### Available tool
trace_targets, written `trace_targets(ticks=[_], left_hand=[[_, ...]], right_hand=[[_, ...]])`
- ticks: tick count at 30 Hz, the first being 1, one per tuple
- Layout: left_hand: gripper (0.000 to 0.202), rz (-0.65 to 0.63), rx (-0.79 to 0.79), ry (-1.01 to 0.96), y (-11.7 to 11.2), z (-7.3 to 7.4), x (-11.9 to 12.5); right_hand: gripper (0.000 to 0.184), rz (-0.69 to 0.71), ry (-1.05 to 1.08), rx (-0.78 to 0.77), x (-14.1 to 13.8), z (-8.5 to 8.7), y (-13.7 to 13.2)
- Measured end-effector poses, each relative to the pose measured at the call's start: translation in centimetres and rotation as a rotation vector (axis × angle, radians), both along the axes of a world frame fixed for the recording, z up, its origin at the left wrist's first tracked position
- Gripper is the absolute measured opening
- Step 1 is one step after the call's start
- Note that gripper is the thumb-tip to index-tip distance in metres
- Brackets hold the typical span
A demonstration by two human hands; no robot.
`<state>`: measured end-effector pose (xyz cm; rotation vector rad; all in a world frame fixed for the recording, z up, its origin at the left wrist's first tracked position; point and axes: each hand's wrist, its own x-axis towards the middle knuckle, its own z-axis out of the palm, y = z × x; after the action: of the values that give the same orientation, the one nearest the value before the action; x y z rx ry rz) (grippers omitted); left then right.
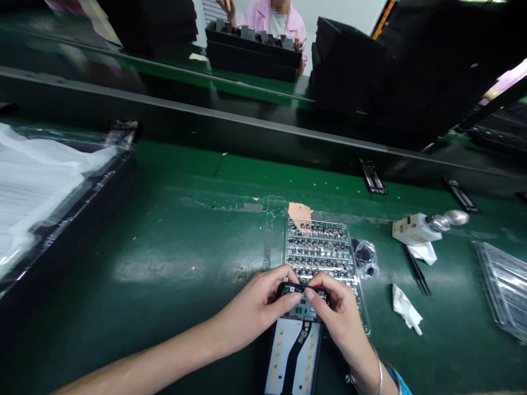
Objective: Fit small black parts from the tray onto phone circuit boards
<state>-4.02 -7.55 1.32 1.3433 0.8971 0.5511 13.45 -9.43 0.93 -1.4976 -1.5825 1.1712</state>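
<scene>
An opened phone lies lengthwise in front of me, its circuit board and a black flex cable showing along a pale inner plate. Both hands pinch its far end. On the left edge, my left hand closes with the thumb on top of a black cover piece. At the right corner, my right hand presses its thumb and fingers on the same end. Just beyond, partly behind my hands, a clear plastic tray holds rows of small metallic parts.
Right of the tray are a bagged dark item, a white bottle, black tweezers, a crumpled tissue and stacked clear trays. A large black bin with white sheeting stands left. Across the bench sits a person in pink.
</scene>
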Motion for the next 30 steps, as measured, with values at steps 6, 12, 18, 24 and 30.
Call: trace_targets(ticks=[6, 12, 18, 24, 30], left_hand=[[0.013, 0.039, 0.01, 0.003, -0.1, -0.6, 0.4], [0.016, 0.048, 0.04, 0.034, -0.1, -0.5, 0.5], [0.015, 0.003, 0.069, 0.064, 0.3, 0.5, -0.2], [0.059, 0.075, 0.571, 0.413, -1.1, 0.5, 0.2], [0.07, -0.042, 0.914, 0.523, -2.0, -0.4, 0.5]], right_hand=[[0.019, 0.025, -0.005, -0.017, -0.4, 0.2, -0.4], [0.021, 0.049, 0.011, -0.05, -0.3, 0.1, -0.6], [0.024, -0.031, 0.18, -0.092, 0.0, 0.0, -0.5], [0.02, -0.216, 0.472, -0.214, 0.2, -0.8, -0.5], [0.014, -0.289, 0.61, -0.142, 0.2, -0.8, -0.5]])
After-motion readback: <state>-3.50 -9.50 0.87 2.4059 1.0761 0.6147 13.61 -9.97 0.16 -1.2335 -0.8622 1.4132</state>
